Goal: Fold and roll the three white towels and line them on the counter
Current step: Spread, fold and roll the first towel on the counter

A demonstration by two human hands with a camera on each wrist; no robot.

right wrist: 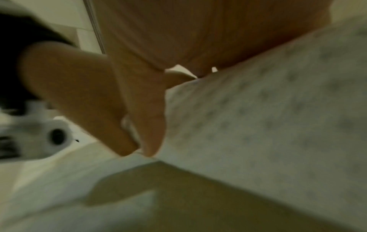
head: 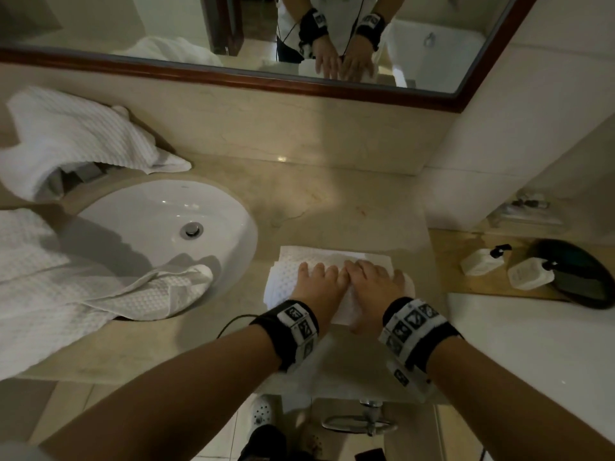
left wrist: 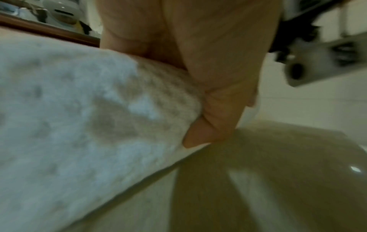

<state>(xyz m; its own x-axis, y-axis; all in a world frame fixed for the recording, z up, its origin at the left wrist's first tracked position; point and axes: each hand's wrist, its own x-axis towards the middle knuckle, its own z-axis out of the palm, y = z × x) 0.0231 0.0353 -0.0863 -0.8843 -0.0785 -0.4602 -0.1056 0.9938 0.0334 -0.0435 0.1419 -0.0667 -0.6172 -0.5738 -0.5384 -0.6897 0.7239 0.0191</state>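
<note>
A folded white waffle towel (head: 293, 264) lies on the beige counter (head: 332, 201), to the right of the sink. Both hands lie palm-down side by side on its near part, which is bunched into a thick roll. My left hand (head: 316, 281) and right hand (head: 372, 277) press on it with fingers laid straight over the top. In the left wrist view the towel (left wrist: 79, 117) bulges under the palm and the thumb (left wrist: 208, 125) sits against its near side. The right wrist view shows the towel (right wrist: 268, 117) under the palm, thumb (right wrist: 147, 117) pointing down.
A second loose white towel (head: 73, 138) is heaped at the back left. A third (head: 66, 287) drapes over the left rim of the round sink (head: 159, 207). Two small pump bottles (head: 482, 261) and a dark round object (head: 582, 274) sit on a lower shelf at the right. A mirror (head: 233, 28) runs along the back.
</note>
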